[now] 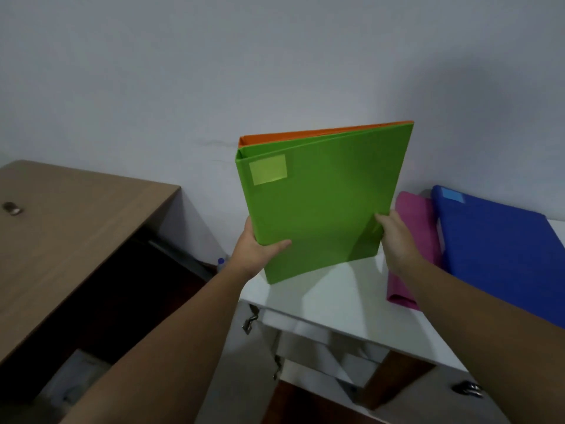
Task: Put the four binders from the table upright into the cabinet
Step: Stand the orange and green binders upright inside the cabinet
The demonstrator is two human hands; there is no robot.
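I hold a green binder (321,203) upright and tilted above the white table (336,298), with an orange binder (321,133) pressed behind it; only the orange top edge shows. My left hand (256,252) grips the lower left corner of the pair, thumb on the green cover. My right hand (394,237) grips the lower right edge. A pink binder (415,221) lies flat on the table to the right, partly under a blue binder (501,255). The brown cabinet (76,228) stands to the left, its dark inside open below its top.
A grey wall (275,71) rises close behind table and cabinet. A small bottle with a blue cap (221,263) sits low in the gap between them. Metal latches (250,319) hang under the table's front edge. A round metal piece (12,208) lies on the cabinet top.
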